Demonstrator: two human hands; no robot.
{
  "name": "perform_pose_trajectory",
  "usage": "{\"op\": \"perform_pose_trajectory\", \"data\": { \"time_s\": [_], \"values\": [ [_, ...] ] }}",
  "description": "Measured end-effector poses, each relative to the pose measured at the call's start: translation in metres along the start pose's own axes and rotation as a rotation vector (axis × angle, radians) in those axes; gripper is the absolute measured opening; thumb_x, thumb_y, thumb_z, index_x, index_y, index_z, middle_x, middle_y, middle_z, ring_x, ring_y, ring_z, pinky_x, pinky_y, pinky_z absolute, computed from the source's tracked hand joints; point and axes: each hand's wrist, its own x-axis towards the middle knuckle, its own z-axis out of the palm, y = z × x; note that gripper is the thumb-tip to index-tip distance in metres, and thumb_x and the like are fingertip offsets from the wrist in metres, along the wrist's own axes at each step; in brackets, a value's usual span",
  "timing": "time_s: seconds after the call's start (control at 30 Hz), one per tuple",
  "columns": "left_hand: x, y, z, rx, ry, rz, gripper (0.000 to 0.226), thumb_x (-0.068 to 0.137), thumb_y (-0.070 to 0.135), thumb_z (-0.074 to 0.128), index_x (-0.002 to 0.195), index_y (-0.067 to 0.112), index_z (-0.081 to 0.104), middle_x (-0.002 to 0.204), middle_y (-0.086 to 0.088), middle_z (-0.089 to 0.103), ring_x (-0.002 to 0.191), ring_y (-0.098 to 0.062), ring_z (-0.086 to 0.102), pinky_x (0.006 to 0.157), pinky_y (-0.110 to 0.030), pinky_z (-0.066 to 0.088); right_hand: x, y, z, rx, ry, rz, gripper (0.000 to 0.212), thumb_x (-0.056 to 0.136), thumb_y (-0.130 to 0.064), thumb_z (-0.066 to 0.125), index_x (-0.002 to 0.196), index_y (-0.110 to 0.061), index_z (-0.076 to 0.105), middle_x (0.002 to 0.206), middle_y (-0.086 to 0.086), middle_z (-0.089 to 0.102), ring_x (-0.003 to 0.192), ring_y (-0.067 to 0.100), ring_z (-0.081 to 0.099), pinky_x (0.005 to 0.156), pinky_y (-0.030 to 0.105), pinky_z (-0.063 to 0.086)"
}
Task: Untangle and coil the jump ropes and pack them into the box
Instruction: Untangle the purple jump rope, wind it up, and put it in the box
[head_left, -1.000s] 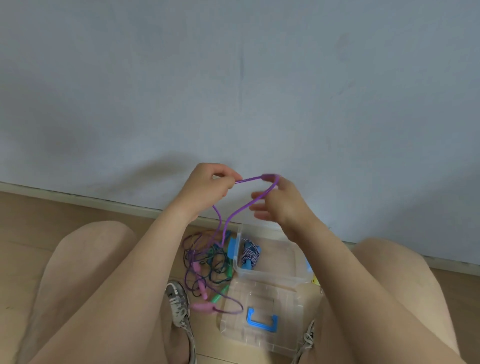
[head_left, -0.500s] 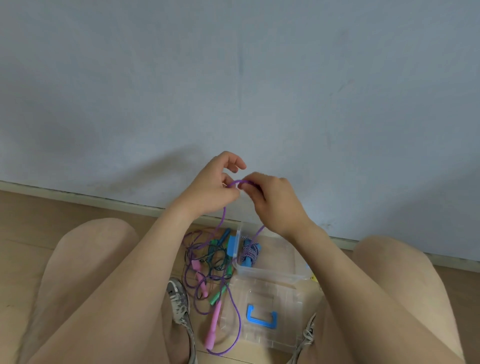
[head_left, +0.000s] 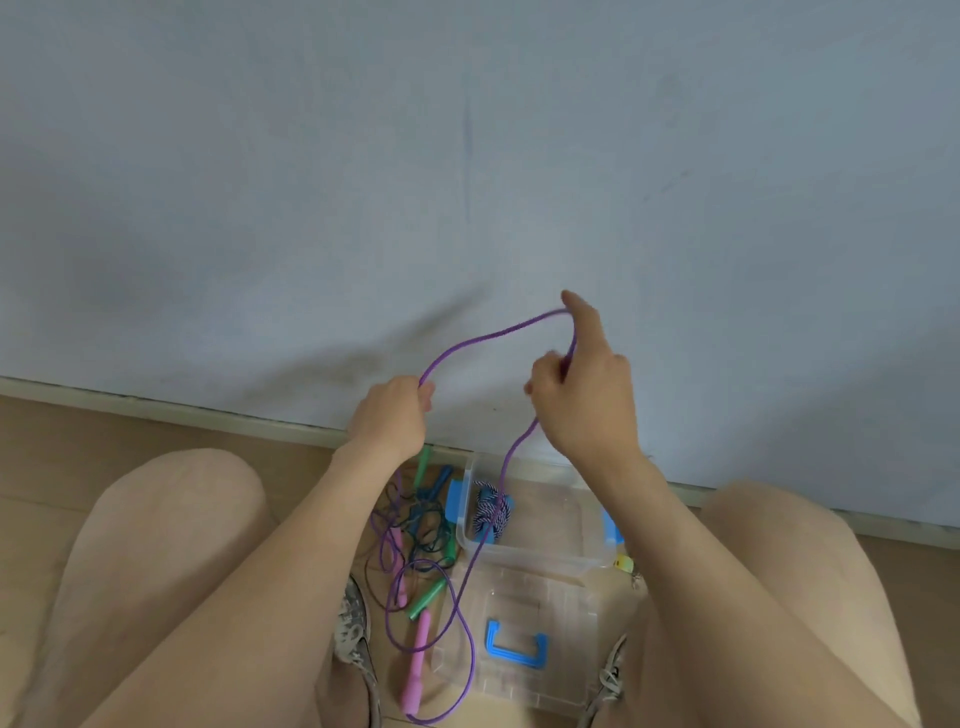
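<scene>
The purple rope (head_left: 498, 332) arches between the left hand (head_left: 392, 415) and right hand (head_left: 584, 395), both closed on it, its tail trailing to the floor (head_left: 130, 431). One coiled rope (head_left: 491, 512) already sits in the box (head_left: 587, 558); the tangle (head_left: 415, 525) beside it remains.

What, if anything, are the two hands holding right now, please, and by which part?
Both hold the purple jump rope by its cord: left hand pinches one spot, right hand another, loop over its forefinger. Pink handle lies unheld.
</scene>
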Motion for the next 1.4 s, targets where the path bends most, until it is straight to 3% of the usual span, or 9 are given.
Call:
{"op": "perform_pose_trajectory", "data": {
  "time_s": [0.13,0.27,0.37,0.47,0.6,0.8,0.97,1.17,1.4],
  "values": [
    [-0.006,0.03,-0.011,-0.096,0.145,0.207,0.035,0.114,0.036,0.037,0.101,0.015,0.061,0.096,-0.001,0.062,0.088,-0.02,0.058,0.074,-0.032,0.042,-0.006,0.005,-0.005,-0.441,-0.662,0.114,0.034,0.09,-0.022,0.047,0.105,-0.007,0.073,0.088,0.016,0.077,0.078,0.04,0.076,0.075,0.05,0.065],
    [-0.013,0.043,-0.018,-0.215,0.244,0.293,0.022,0.108,0.016,0.04,0.105,0.013,0.061,0.102,0.001,0.063,0.095,-0.016,0.058,0.082,-0.031,0.047,-0.018,-0.004,-0.012,-0.42,-1.117,0.153,0.03,0.103,-0.02,0.051,0.122,-0.016,0.074,0.097,0.013,0.073,0.067,0.037,0.077,0.076,0.05,0.066],
    [-0.017,0.049,-0.023,-0.226,0.239,0.355,0.024,0.102,0.003,0.04,0.098,0.015,0.06,0.098,0.003,0.059,0.09,-0.011,0.055,0.078,-0.02,0.041,-0.011,-0.004,0.006,-0.287,-0.627,-0.133,0.016,0.099,-0.027,0.062,0.099,-0.019,0.076,0.076,-0.003,0.071,0.067,0.017,0.067,0.079,0.038,0.061],
    [-0.02,0.05,-0.024,-0.291,0.137,0.393,0.03,0.098,-0.006,0.04,0.11,0.019,0.05,0.103,0.006,0.053,0.094,-0.004,0.053,0.076,-0.014,0.039,-0.008,0.0,0.016,-0.115,-0.269,-0.198,0.031,0.094,-0.024,0.065,0.124,-0.026,0.063,0.107,-0.005,0.071,0.079,0.014,0.067,0.08,0.034,0.056],
    [-0.024,0.054,-0.026,-0.418,0.081,0.429,0.049,0.087,-0.015,0.043,0.119,0.023,0.046,0.117,0.002,0.049,0.083,-0.009,0.055,0.073,-0.012,0.045,-0.011,0.002,0.028,0.152,-0.5,-0.022,0.042,0.101,-0.023,0.058,0.143,-0.023,0.053,0.111,0.002,0.073,0.069,0.018,0.076,0.065,0.034,0.062],
    [-0.018,0.047,-0.033,-0.444,-0.026,0.382,0.058,0.082,-0.016,0.049,0.116,0.03,0.058,0.111,0.006,0.06,0.078,-0.011,0.056,0.068,-0.016,0.047,-0.007,0.004,0.037,-0.202,-0.282,-0.303,0.031,0.107,-0.043,0.04,0.112,-0.03,0.067,0.075,0.0,0.067,0.069,0.029,0.062,0.06,0.049,0.055],
    [-0.01,0.022,-0.016,-0.153,-0.177,0.28,0.048,0.085,-0.014,0.048,0.101,0.026,0.069,0.094,0.003,0.07,0.086,-0.013,0.066,0.07,-0.021,0.047,-0.005,-0.014,0.016,0.171,-0.013,-0.274,0.021,0.112,-0.028,0.046,0.115,-0.025,0.066,0.072,-0.011,0.065,0.056,0.014,0.059,0.055,0.042,0.056],
    [-0.002,-0.008,0.007,-0.105,-0.125,0.144,0.028,0.103,0.0,0.045,0.099,0.016,0.067,0.104,-0.002,0.071,0.1,-0.021,0.067,0.089,-0.033,0.053,-0.016,-0.033,-0.005,0.497,0.256,-0.145,0.02,0.114,-0.02,0.038,0.117,-0.012,0.056,0.083,-0.002,0.073,0.038,0.026,0.058,0.041,0.027,0.043],
    [0.006,-0.014,0.009,-0.167,-0.038,0.014,0.035,0.11,0.011,0.04,0.096,0.01,0.072,0.095,-0.003,0.076,0.094,-0.023,0.07,0.091,-0.033,0.053,-0.004,-0.013,-0.002,0.214,0.073,-0.013,0.018,0.108,-0.02,0.04,0.117,-0.021,0.056,0.079,0.001,0.075,0.045,0.026,0.065,0.047,0.037,0.055]
  ]
}}
